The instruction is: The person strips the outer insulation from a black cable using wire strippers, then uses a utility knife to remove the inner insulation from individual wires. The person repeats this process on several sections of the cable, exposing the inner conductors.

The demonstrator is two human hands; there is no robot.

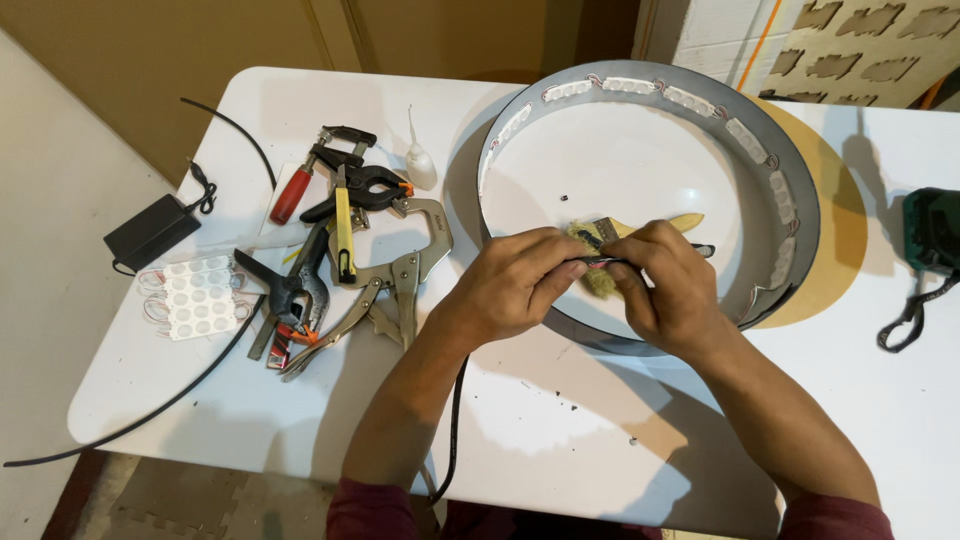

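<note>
Presently: left hand [515, 280] and right hand [665, 285], each grip pinched on small paintbrush [600, 240] at near wall of metal ring [800, 200] on white counter [560, 420]. Brush likely light, bristles soft; hold by ferrule or handle. Clamps [345, 240] left.

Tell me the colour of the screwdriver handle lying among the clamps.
Red, on the screwdriver at the table's left; the head view shows it.

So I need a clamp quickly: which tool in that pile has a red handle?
The bar clamp with the red handle, at the pile's upper left; the others are black, yellow or bare metal.
</note>
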